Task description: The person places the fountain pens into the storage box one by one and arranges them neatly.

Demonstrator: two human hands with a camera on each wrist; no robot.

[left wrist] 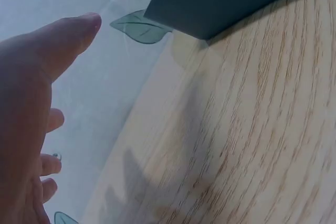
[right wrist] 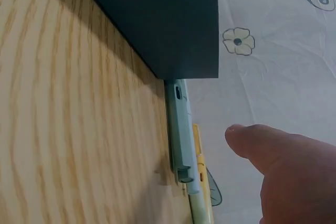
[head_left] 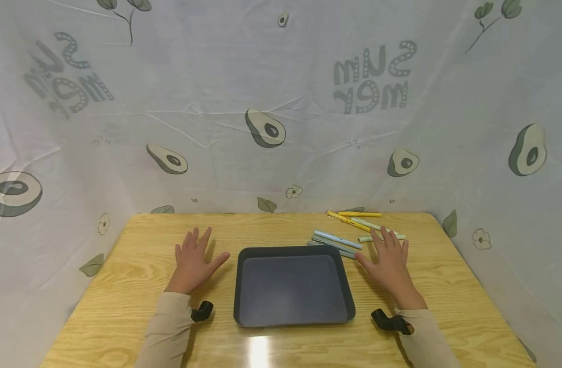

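Observation:
A dark grey rectangular tray [head_left: 294, 291] with a raised rim lies on the wooden table between the two hands. To its left my left hand [head_left: 194, 263] has its fingers spread and holds nothing. My right hand [head_left: 388, 260], also spread and holding nothing, is to the right of the tray, nearest to the pens. Behind the tray's right corner lie a light blue pen [head_left: 337, 239] and grey-green pens [head_left: 346, 252]. Farther back are pale green pens [head_left: 366, 238] and yellow pens [head_left: 360, 214]. The right hand's fingers partly cover the pale green ones in the head view.
The wooden table [head_left: 124, 286] meets a pale curtain [head_left: 216, 168] printed with avocados and leaves at its back and sides. A black wrist mount [head_left: 201, 311] sits on the left sleeve, another black mount [head_left: 390, 322] on the right one.

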